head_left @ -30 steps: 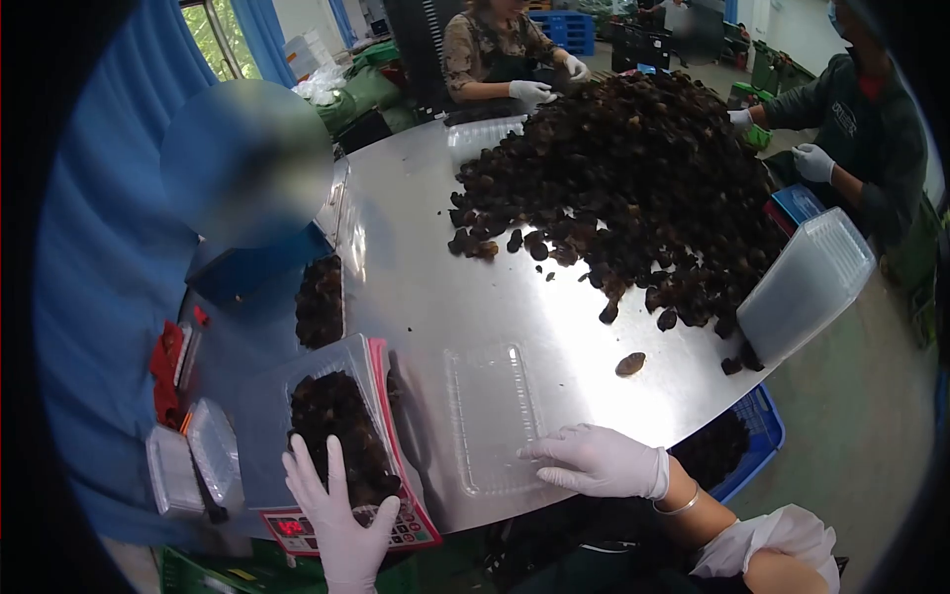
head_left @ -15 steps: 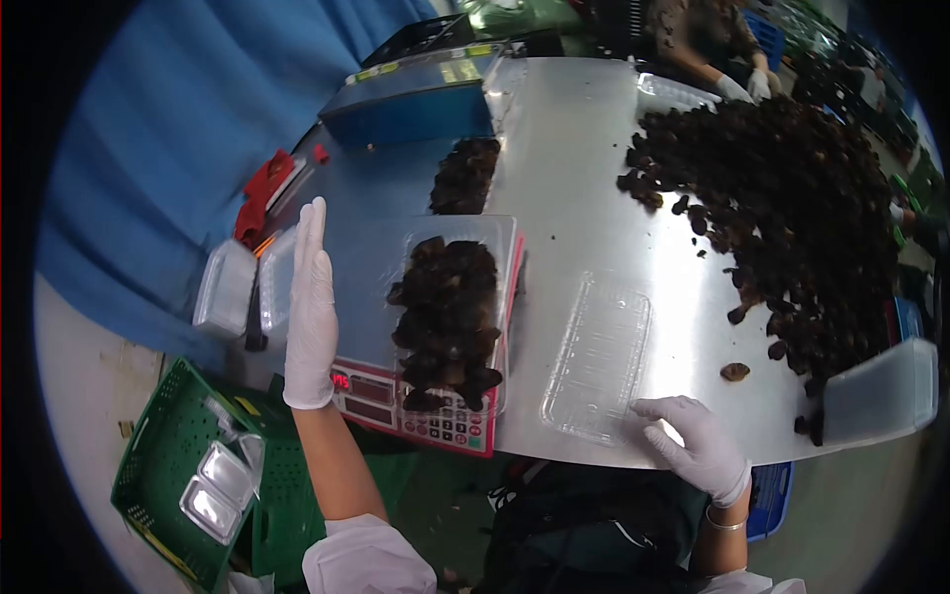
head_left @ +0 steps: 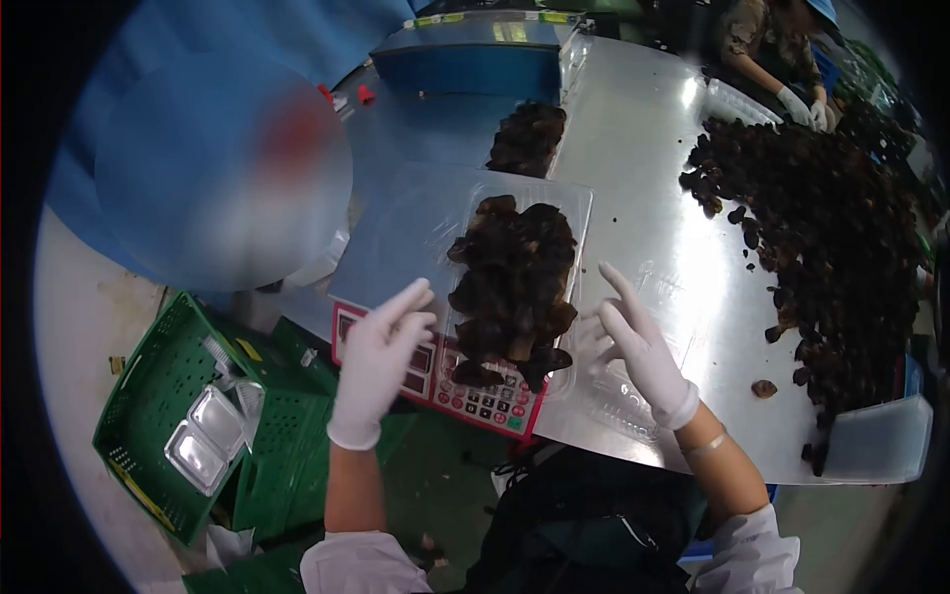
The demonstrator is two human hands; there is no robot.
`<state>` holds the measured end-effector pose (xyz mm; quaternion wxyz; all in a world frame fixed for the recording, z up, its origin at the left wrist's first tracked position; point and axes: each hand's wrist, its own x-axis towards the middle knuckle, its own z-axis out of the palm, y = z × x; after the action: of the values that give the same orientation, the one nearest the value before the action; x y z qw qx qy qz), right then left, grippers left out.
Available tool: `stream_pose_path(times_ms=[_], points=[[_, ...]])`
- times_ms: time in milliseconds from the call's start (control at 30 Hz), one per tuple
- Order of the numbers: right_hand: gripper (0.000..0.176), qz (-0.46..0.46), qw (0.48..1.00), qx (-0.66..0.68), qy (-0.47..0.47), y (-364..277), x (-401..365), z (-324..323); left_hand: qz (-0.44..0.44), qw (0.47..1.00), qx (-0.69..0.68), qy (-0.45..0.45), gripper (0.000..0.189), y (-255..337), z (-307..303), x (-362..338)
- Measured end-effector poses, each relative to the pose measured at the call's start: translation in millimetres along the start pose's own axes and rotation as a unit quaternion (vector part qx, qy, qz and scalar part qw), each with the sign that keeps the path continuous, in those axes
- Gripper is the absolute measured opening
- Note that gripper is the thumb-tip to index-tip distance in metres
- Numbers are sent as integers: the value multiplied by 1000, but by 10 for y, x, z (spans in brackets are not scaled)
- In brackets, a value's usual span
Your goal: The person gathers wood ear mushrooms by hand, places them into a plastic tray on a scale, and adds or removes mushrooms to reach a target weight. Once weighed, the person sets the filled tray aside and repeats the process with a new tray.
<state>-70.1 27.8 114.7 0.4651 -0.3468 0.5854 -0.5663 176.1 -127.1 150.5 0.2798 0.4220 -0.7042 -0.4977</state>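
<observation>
Over the scale (head_left: 485, 402) | left hand (head_left: 381, 361) spread, empty | right hand (head_left: 638, 351) spread, empty | flanking mushroom tray (head_left: 582, 210)

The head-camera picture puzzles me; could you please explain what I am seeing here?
There is no machine: a camera worn on a person's head looks down at their two white-gloved hands. On the steel table stands a scale bearing a clear full tray heaped with dark mushroom-like pieces. The left hand and right hand are open on either side of it, holding nothing. Under the right hand lies a clear empty tray. A large pile of similar pieces covers the table's right side, near a co-worker's gloved hands. A green crate sits lower left.
</observation>
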Motion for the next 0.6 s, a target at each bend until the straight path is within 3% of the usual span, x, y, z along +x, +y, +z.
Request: stream_pose_path(times_ms=[67, 133, 200, 267, 333, 533, 600], points=[[66, 36, 997, 66, 3, -36, 119, 62, 18, 999, -24, -25, 52, 4, 138, -33], [66, 28, 998, 44, 29, -28, 154, 21, 47, 998, -10, -31, 59, 73, 325, -23], [65, 49, 998, 25, -9, 86, 199, -123, 47, 997, -27, -54, 61, 97, 467, -9], [63, 28, 997, 67, 29, 143, 198, -215, 56, 995, -31, -78, 63, 122, 619, 0], [59, 11, 987, 162, 8, 302, 249, -433, 84, 992, -27, -86, 63, 189, 816, -10], [55, -26, 975, 200, 90, 262, 36, -830, 124, 983, -58, -123, 64, 285, 1485, -160], [53, -38, 964, 243, 96, 214, 52, -948, 266, 963, 21, -39, 63, 155, 1670, -294]])
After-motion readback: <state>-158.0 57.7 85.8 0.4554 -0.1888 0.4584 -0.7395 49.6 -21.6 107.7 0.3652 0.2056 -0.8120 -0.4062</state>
